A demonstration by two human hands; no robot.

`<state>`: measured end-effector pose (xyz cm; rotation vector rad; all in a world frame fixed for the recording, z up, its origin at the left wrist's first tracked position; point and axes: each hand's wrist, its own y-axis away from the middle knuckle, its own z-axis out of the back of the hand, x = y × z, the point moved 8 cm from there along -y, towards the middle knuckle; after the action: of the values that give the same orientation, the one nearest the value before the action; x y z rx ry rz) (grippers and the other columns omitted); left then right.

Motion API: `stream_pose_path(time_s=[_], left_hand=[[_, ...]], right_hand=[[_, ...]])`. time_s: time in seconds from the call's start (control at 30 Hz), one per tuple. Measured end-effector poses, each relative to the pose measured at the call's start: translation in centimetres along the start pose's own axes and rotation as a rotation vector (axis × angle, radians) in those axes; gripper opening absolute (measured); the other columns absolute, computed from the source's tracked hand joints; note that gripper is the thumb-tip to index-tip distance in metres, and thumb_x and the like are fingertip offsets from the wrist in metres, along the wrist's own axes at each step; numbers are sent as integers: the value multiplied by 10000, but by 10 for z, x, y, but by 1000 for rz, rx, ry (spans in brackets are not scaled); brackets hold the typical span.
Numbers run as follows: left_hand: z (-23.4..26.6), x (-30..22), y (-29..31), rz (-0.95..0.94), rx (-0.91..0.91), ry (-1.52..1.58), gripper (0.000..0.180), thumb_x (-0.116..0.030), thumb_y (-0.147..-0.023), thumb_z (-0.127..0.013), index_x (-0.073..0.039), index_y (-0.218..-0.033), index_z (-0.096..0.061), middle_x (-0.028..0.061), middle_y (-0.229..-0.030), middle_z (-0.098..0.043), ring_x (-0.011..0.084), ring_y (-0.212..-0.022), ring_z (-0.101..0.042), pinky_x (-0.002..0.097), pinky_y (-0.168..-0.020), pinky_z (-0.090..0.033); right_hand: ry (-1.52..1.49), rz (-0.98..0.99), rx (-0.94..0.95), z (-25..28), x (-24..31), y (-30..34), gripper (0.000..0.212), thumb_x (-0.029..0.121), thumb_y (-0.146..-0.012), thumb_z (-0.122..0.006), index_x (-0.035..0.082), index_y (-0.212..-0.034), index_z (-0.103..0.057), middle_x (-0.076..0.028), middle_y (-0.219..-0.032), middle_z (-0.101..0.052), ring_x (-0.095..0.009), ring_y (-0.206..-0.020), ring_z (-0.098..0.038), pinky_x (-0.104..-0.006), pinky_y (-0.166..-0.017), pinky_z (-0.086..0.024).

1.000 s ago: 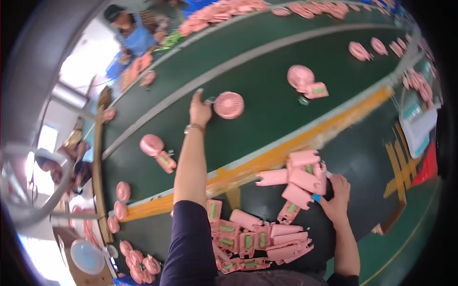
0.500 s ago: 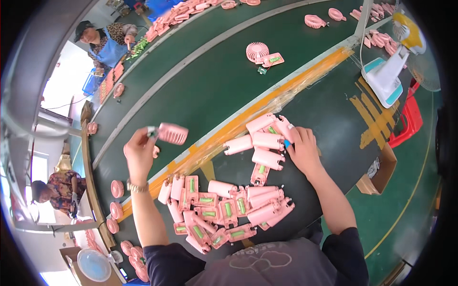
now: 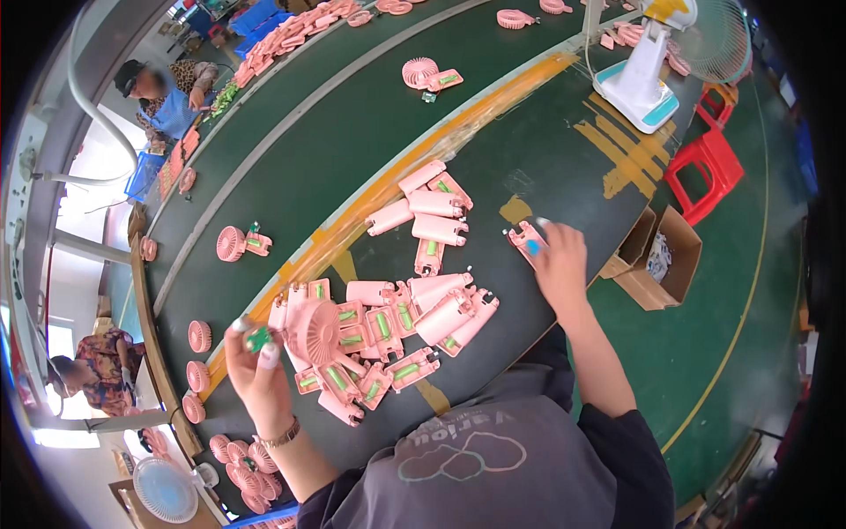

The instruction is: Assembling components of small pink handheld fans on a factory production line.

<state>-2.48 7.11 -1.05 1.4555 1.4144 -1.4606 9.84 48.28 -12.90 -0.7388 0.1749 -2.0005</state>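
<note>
My left hand (image 3: 264,366) pinches a small green circuit board (image 3: 258,339) between thumb and fingertips. A round pink fan head (image 3: 317,331) hangs beside it, seemingly joined to the board, above a pile of pink handle shells (image 3: 381,326), several with green cells inside. My right hand (image 3: 561,264) is closed on a single pink handle shell (image 3: 526,240), against the dark table, with a blue wrap on one finger. A smaller cluster of pink handle shells (image 3: 436,204) lies between my hands, towards the belt.
Beyond the taped ledge (image 3: 441,119), a green conveyor belt (image 3: 326,163) carries fan heads with opened handles. A white desk fan (image 3: 643,75) stands at the far right. Red stools (image 3: 705,172) and a cardboard box (image 3: 661,273) are beside the table. Two people sit across the belt.
My left hand has brought the fan head from over the belt to above the pile. My right hand has drawn one handle shell away from the far cluster. The view has shifted.
</note>
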Motion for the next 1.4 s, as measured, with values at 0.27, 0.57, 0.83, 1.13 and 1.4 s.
stream_pose_path(time_s=[0.27,0.57,0.83,1.13,1.4], left_hand=[[-65,12,-20,41,98,70,359,-104,-903,-599,-6,-1235,-502,93,-1080,-615,191,-983,-604,321,-869,-488],[-130,19,5,116,323,-359,356,21,-890,-548,-27,-1240,-501,76,-897,-658,126,-780,-619,255,-676,-496],[-178,-19,20,-190,587,-601,223,-33,-768,-684,-50,-990,-675,88,-839,-573,201,-738,-582,303,-609,-462],[-158,-23,23,-222,480,-708,206,-2,-792,-649,-43,-994,-650,84,-818,-562,193,-718,-550,310,-621,-442],[-148,-15,35,-124,414,-591,223,4,-852,-609,-18,-1067,-553,112,-825,-637,220,-676,-654,323,-578,-506]], right_hand=[[4,146,35,-40,36,-4,350,59,-720,-681,57,-1065,-617,-77,-1115,-539,-261,-1094,-467,-421,-921,-345],[-1104,-422,394,-16,63,31,132,18,-882,-572,-16,-1009,-578,-81,-698,-588,-156,-581,-588,-279,-538,-472],[-1630,-296,640,63,155,39,89,40,-894,-604,-22,-887,-540,-84,-748,-625,-90,-665,-608,-238,-572,-534],[-1307,-19,419,74,172,33,91,-40,-877,-560,-62,-963,-577,-94,-818,-621,-100,-712,-616,-224,-579,-530],[-1116,227,365,87,178,27,84,-45,-835,-592,-56,-918,-597,-104,-819,-612,-116,-655,-586,-236,-536,-474]])
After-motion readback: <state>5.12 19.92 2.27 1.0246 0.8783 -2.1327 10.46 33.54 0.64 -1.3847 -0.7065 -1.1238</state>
